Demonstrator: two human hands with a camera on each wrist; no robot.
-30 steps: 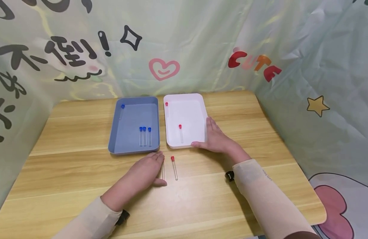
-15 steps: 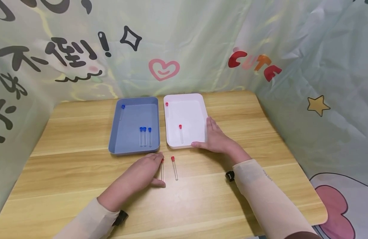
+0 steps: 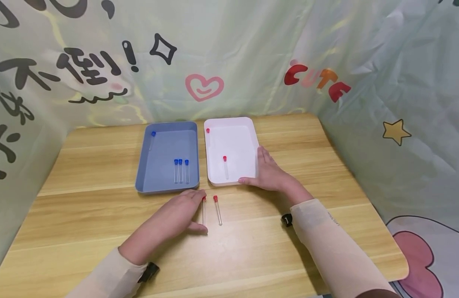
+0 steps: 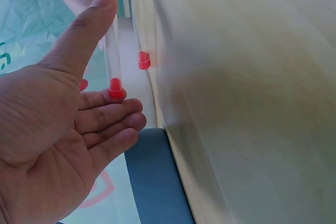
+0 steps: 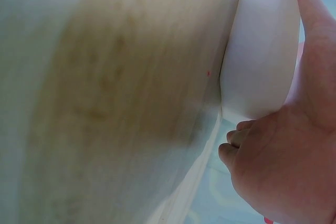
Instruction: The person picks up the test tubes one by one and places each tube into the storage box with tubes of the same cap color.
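In the head view my left hand (image 3: 179,215) is just in front of the trays. Its thumb and a fingertip pinch a red-capped test tube (image 4: 112,56) lengthwise, the cap at the fingertip and the clear end by the thumb. The other fingers are extended. Beside it on the table lies another red-capped test tube (image 3: 218,210). My right hand (image 3: 270,173) rests against the near right corner of the white tray (image 3: 238,138), thumb along the front edge and fingers along the side. A red-capped tube (image 3: 225,169) lies inside that tray, and a red cap (image 3: 208,130) shows at its far left.
To the left of the white tray stands a blue-grey tray (image 3: 160,165) with several blue-capped test tubes (image 3: 180,171) in it. Both trays sit on a wooden table (image 3: 244,256). A printed curtain (image 3: 252,54) hangs behind and beside the table.
My left hand has shifted very slightly, with the pinched tube still between thumb and fingertip. My right hand has stayed at the white tray's corner.
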